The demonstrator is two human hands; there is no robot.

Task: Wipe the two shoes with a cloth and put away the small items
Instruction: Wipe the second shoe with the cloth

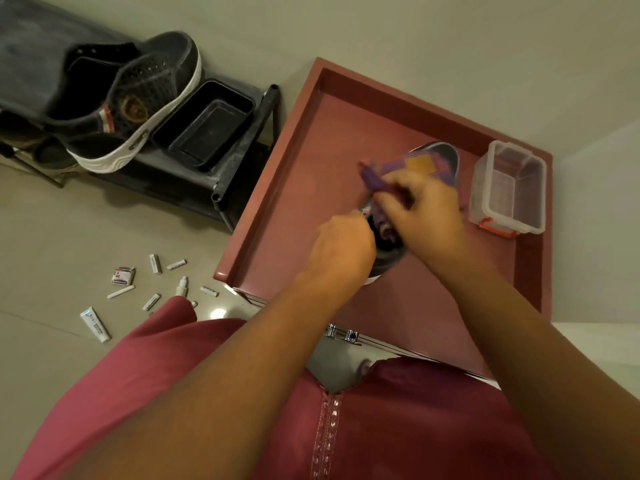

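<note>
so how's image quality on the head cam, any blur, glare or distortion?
Head view: motion blur smears the right hand and purple cloth over the shoe on the red table; left hand softer-edged; a small glare spot on the floor; wide-angle bend tilts the shoe rack; small items stay sharp.

I see a red-brown cabinet top (311,140) with a raised rim, standing against a pale wall (450,46). Beside it is a dark metal rack (239,147) on a beige tiled floor (52,237), and my view catches a maroon garment (398,427) below
</note>
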